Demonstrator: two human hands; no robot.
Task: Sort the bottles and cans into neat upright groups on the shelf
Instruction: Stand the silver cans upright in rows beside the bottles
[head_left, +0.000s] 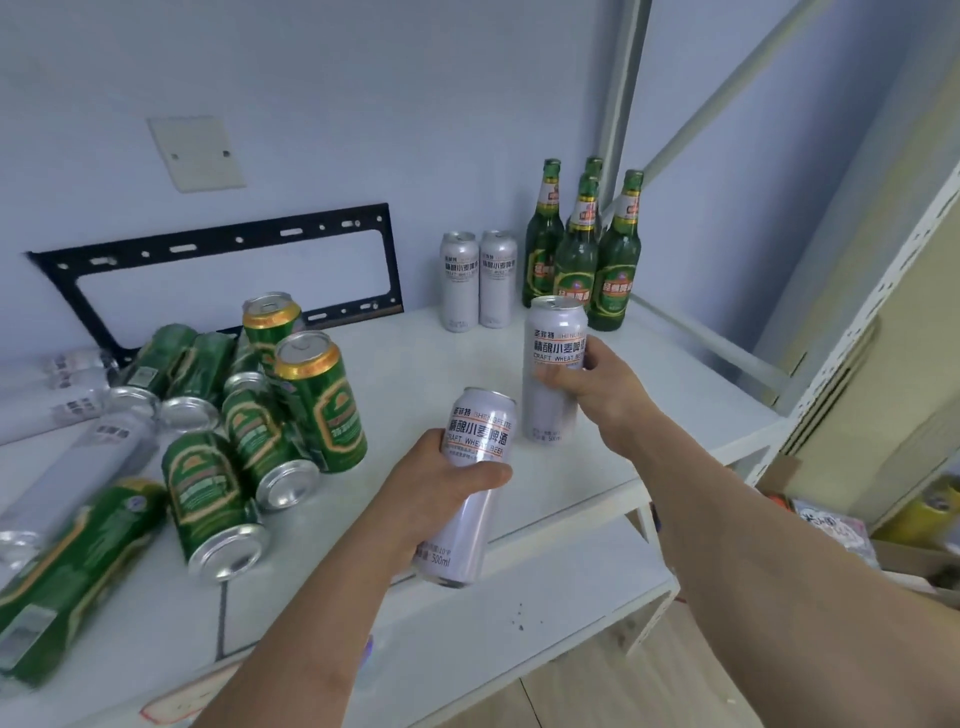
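Left hand: the left hand (441, 480) wraps around the middle of a tall silver aluminium beer can (470, 483), thumb across the front label — can tilted, lifted clear of the shelf near its front edge.
Right hand: the right hand (592, 384) grips a second tall silver beer can (553, 364) from its right side, fingers curled behind, upright over the middle of the shelf; whether its base touches the board I cannot tell.
Target group: two matching silver cans (478, 280) stand upright side by side by the wall, just left of four green glass bottles (582, 249) clustered upright in the back right corner.
Still to sort: a heap of green and gold cans (270, 415) mostly on their sides at left, one or two upright, with more silver cans (67, 400) lying behind and among them.
Handling: thin-walled, smooth metal — likely slippery and easy to dent if squeezed, so mid-body with a full wrap looks right; full or empty, I cannot tell. Tall and narrow, so they may topple if set down crooked.
Surface: white, glossy shelf board (415, 343), flat, on a pale perforated metal frame (883, 291); round cans on their sides could roll.
Room: pale blue wall with a black metal mounting bracket (223, 270) and a blank cover plate (196, 153); a lower shelf and wood floor below.
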